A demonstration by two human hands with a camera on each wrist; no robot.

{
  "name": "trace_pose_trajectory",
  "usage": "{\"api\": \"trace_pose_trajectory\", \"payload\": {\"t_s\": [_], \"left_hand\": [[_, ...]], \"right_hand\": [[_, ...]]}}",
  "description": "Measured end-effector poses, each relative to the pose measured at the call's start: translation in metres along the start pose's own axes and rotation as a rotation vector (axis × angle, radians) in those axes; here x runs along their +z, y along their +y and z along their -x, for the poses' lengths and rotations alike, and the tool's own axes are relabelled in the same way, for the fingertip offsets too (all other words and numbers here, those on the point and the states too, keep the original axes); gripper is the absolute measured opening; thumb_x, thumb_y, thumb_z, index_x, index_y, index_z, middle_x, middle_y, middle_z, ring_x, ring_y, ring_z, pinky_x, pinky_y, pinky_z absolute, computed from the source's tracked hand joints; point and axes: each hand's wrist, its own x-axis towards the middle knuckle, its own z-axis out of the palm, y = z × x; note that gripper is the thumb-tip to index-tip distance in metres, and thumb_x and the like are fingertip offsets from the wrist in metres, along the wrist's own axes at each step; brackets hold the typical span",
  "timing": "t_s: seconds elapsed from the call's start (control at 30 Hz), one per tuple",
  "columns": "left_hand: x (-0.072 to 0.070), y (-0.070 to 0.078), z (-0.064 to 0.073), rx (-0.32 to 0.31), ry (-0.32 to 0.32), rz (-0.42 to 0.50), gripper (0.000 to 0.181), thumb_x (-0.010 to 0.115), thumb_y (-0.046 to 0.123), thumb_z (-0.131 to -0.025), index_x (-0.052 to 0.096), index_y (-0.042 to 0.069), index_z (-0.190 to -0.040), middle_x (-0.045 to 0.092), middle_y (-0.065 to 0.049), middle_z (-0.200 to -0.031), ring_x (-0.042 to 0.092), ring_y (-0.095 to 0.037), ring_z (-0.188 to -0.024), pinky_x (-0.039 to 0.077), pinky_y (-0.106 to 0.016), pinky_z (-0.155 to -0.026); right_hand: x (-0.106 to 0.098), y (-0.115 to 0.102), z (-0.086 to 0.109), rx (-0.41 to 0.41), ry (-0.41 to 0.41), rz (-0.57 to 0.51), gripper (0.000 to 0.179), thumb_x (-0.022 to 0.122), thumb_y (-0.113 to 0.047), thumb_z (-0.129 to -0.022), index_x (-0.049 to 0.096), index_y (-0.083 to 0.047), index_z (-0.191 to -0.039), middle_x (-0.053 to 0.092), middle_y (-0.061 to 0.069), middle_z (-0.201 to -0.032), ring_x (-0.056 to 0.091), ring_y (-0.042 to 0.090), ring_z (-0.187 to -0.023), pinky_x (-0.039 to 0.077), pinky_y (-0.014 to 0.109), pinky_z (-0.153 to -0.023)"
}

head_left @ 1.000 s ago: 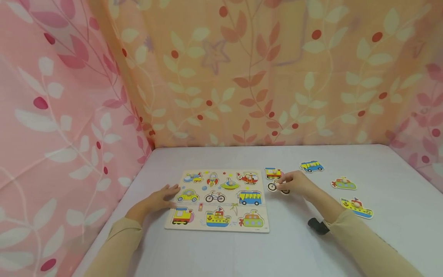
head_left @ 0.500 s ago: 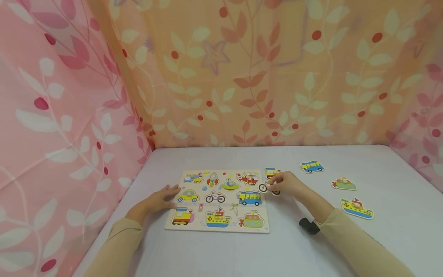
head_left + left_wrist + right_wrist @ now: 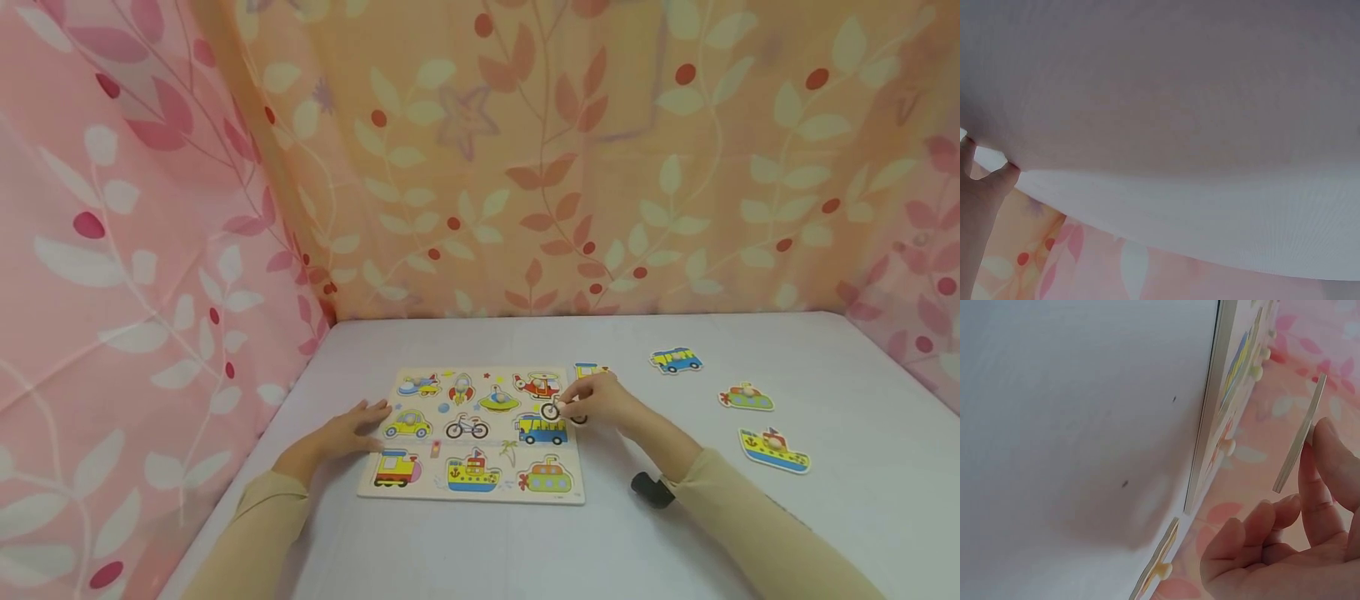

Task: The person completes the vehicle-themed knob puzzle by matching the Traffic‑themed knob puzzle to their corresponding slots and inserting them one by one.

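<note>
A wooden puzzle board [image 3: 472, 492] with vehicle pictures lies on the table, and my left hand [image 3: 341, 433] rests with spread fingers at its left edge. My right hand [image 3: 603, 404] pinches the bicycle puzzle piece [image 3: 552, 409] by its knob, over the board's right side. It overlaps the bus picture [image 3: 551, 430] in the head view. In the right wrist view the held piece [image 3: 1300, 434] shows edge-on, raised off the board [image 3: 1210, 412], between thumb and finger. The printed bicycle recess [image 3: 467, 427] sits mid-board. The left wrist view catches only fingertips [image 3: 1010, 169] of the left hand.
Right of the board lie loose pieces: a train [image 3: 591, 370] partly behind my right hand, a bus [image 3: 677, 361], a submarine [image 3: 746, 397] and a ship [image 3: 775, 452]. Knobbed pieces such as the car [image 3: 408, 425] and helicopter [image 3: 538, 385] sit in the board. Patterned curtains [image 3: 525, 167] surround the table.
My right hand has carried the bicycle piece leftward, from beside the board to over its right part. My left hand stays in place.
</note>
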Motion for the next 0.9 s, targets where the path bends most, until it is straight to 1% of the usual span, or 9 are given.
{"api": "trace_pose_trajectory", "payload": {"t_s": [0.2,0.3,0.4,0.53,0.63,0.73,0.9], "left_hand": [[-0.001,0.001,-0.001,-0.044,-0.016,0.012,0.076,0.072,0.035,-0.086,0.036,0.018,-0.151,0.016,-0.014,-0.160,0.002,-0.043,-0.145,0.006,-0.073,-0.106],[-0.002,0.002,0.000,-0.040,-0.018,0.010,0.077,0.072,0.035,-0.086,0.036,0.017,-0.151,0.016,-0.015,-0.160,0.002,-0.045,-0.145,0.007,-0.074,-0.105],[-0.002,0.003,0.000,-0.043,-0.014,0.016,0.075,0.072,0.033,-0.086,0.037,0.018,-0.151,0.016,-0.013,-0.160,0.002,-0.043,-0.145,0.007,-0.073,-0.106],[-0.002,0.002,0.000,-0.044,-0.010,0.013,0.075,0.072,0.033,-0.086,0.037,0.019,-0.151,0.017,-0.012,-0.160,0.003,-0.043,-0.145,0.006,-0.073,-0.106],[0.000,0.002,0.000,-0.046,-0.016,0.013,0.077,0.073,0.036,-0.085,0.037,0.019,-0.151,0.017,-0.014,-0.160,0.004,-0.045,-0.145,0.007,-0.074,-0.105],[0.001,0.000,-0.001,-0.046,-0.019,0.011,0.077,0.073,0.036,-0.085,0.037,0.019,-0.151,0.017,-0.014,-0.160,0.004,-0.045,-0.145,0.006,-0.074,-0.105],[0.001,-0.001,-0.003,-0.025,-0.009,0.009,0.074,0.072,0.033,-0.087,0.038,0.017,-0.150,0.020,-0.010,-0.160,0.003,-0.042,-0.146,0.005,-0.072,-0.107]], "right_hand": [[0.009,-0.003,-0.005,-0.020,-0.028,-0.008,0.013,0.079,-0.013,-0.081,0.075,-0.006,-0.091,0.053,0.007,-0.082,0.046,0.021,-0.084,0.037,0.028,-0.062],[0.014,-0.005,-0.006,-0.030,-0.042,-0.007,0.011,0.078,-0.013,-0.081,0.075,-0.007,-0.090,0.052,0.006,-0.080,0.046,0.021,-0.082,0.036,0.029,-0.062],[0.018,-0.007,-0.007,-0.045,-0.053,-0.008,0.009,0.078,-0.013,-0.082,0.075,-0.008,-0.089,0.051,0.005,-0.078,0.046,0.021,-0.078,0.034,0.029,-0.062],[0.024,-0.011,-0.008,-0.043,-0.054,-0.010,0.008,0.078,-0.012,-0.082,0.075,-0.008,-0.089,0.048,0.005,-0.076,0.045,0.020,-0.075,0.033,0.029,-0.061],[0.030,-0.014,-0.009,-0.025,-0.054,-0.014,0.009,0.078,-0.011,-0.081,0.075,-0.007,-0.088,0.049,0.005,-0.076,0.045,0.020,-0.076,0.033,0.028,-0.060],[0.036,-0.018,-0.009,-0.006,-0.060,-0.029,0.009,0.079,-0.010,-0.081,0.075,-0.007,-0.089,0.053,0.005,-0.080,0.047,0.020,-0.079,0.036,0.028,-0.062],[0.045,-0.025,-0.011,0.027,-0.072,-0.075,0.009,0.079,-0.011,-0.081,0.075,-0.008,-0.088,0.059,0.006,-0.091,0.050,0.021,-0.086,0.042,0.030,-0.069]]}}
